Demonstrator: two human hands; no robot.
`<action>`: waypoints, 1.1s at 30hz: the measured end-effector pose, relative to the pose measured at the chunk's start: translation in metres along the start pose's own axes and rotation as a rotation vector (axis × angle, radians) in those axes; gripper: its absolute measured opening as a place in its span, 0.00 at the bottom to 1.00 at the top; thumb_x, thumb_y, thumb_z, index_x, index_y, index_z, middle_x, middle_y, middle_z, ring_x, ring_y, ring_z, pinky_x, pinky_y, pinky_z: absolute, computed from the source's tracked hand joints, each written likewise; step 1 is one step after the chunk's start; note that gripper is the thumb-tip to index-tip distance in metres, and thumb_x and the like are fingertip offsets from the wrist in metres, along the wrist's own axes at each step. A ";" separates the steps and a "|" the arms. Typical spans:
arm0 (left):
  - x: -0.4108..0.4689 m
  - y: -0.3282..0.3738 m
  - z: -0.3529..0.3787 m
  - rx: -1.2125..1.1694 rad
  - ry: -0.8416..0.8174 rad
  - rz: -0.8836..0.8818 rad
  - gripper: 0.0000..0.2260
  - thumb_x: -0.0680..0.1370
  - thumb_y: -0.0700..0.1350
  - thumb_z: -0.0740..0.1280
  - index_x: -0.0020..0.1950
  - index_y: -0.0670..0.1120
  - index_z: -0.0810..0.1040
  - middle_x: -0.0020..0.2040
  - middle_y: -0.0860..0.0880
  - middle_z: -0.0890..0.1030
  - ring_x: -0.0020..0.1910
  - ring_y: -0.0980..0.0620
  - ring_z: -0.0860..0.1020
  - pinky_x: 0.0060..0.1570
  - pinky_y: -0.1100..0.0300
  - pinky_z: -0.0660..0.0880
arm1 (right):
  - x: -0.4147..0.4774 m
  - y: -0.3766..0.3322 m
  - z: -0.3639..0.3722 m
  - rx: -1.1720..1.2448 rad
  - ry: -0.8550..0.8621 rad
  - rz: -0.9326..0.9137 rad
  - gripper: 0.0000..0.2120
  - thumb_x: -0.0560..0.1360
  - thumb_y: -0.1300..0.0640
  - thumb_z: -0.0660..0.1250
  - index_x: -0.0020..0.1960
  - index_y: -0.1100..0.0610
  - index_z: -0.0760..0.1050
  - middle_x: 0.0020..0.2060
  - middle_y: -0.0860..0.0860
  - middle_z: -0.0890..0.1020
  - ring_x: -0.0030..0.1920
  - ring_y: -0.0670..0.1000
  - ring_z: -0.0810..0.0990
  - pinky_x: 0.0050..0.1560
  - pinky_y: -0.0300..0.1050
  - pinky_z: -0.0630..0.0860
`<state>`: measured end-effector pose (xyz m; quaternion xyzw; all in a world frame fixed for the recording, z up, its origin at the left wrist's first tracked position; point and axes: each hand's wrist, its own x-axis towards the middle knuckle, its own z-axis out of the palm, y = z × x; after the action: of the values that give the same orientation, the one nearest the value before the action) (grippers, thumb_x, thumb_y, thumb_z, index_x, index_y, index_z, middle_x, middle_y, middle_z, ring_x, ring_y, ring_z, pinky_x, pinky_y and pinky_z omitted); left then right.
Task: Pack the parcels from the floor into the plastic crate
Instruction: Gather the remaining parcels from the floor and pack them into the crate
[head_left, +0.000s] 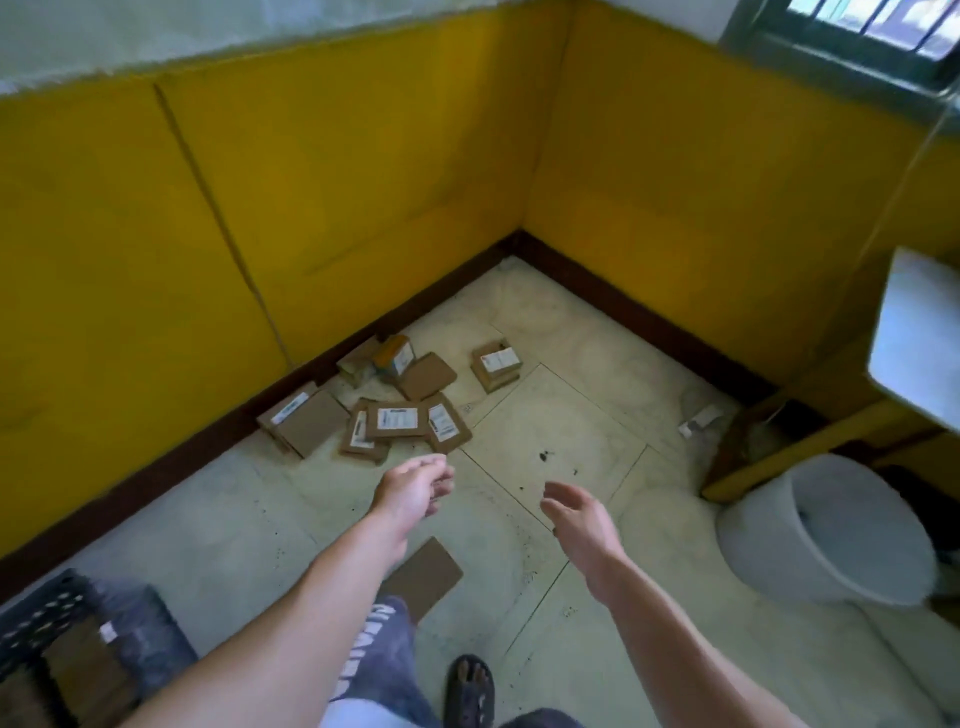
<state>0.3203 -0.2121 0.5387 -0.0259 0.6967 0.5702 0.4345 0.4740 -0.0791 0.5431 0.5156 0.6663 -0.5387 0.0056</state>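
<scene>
Beyond the left hand (415, 491), matt brown cardboard was seen on the parcels (397, 422), each faced with a smooth white paper label (397, 418). Below that hand, another flat parcel (427, 577) of plain, unglossed cardboard was shown. Under both hands, the floor (561, 415) was finished in pale tile with a faint sheen, speckled with dark grit. To the right of the right hand (584, 519), a smooth, softly glossy white plastic bucket (831, 540) was visible. Far to the left of the left hand, the crate (47, 623) was made of dark perforated plastic, dull in finish. The wall (363, 182) was coated in matt yellow paint, cracked in places.
</scene>
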 end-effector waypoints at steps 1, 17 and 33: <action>0.006 0.005 0.019 0.003 -0.018 -0.009 0.06 0.81 0.43 0.61 0.54 0.47 0.78 0.49 0.48 0.82 0.46 0.51 0.79 0.48 0.57 0.72 | 0.011 -0.002 -0.017 0.017 0.012 0.011 0.19 0.79 0.58 0.63 0.69 0.55 0.72 0.65 0.49 0.77 0.62 0.50 0.77 0.66 0.48 0.73; 0.265 0.105 0.178 -0.002 0.049 -0.143 0.07 0.81 0.42 0.60 0.56 0.47 0.76 0.52 0.50 0.81 0.49 0.51 0.79 0.42 0.61 0.73 | 0.297 -0.093 -0.141 -0.138 -0.062 0.007 0.18 0.79 0.55 0.63 0.68 0.52 0.73 0.64 0.47 0.78 0.61 0.47 0.76 0.66 0.46 0.72; 0.506 0.166 0.222 -0.171 0.270 -0.428 0.10 0.82 0.44 0.59 0.61 0.46 0.75 0.56 0.48 0.80 0.53 0.51 0.79 0.59 0.52 0.72 | 0.615 -0.186 -0.148 -0.288 -0.369 0.295 0.08 0.79 0.59 0.64 0.50 0.47 0.78 0.52 0.51 0.81 0.53 0.51 0.79 0.62 0.52 0.75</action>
<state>0.0454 0.2592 0.3522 -0.2851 0.6764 0.5135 0.4445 0.1385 0.4675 0.3914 0.4941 0.6415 -0.5167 0.2781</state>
